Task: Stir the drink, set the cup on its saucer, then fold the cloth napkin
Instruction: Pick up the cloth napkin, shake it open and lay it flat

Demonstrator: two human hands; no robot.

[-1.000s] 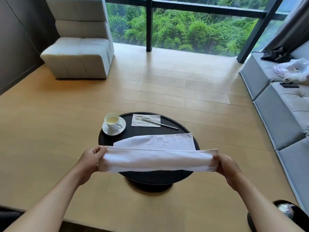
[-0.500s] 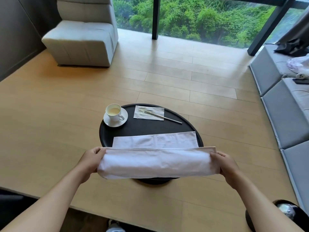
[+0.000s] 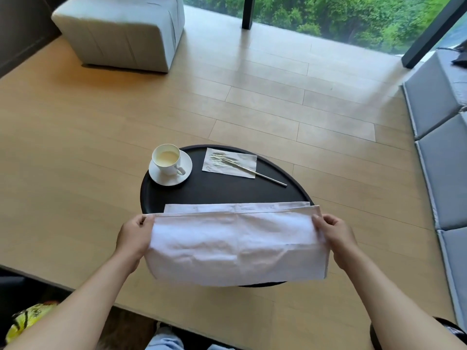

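A white cloth napkin (image 3: 235, 243) lies folded over the near half of the round black table (image 3: 222, 190). My left hand (image 3: 134, 236) grips its left end and my right hand (image 3: 333, 234) grips its right end, both at the upper folded edge. The top layer reaches almost to the far edge of the layer beneath. A white cup (image 3: 167, 160) of pale drink stands on its white saucer (image 3: 185, 173) at the table's far left. A thin metal stirrer (image 3: 255, 172) rests across a small paper napkin (image 3: 228, 162) at the far middle.
A light grey armchair (image 3: 121, 31) stands on the wooden floor at the far left. Grey sofa cushions (image 3: 444, 152) line the right side. A dark window post (image 3: 247, 11) rises at the back.
Both hands carried the napkin's near edge forward over the lower layer, so the top fold covers almost all of it. The camera tilted further down and nearer the table.
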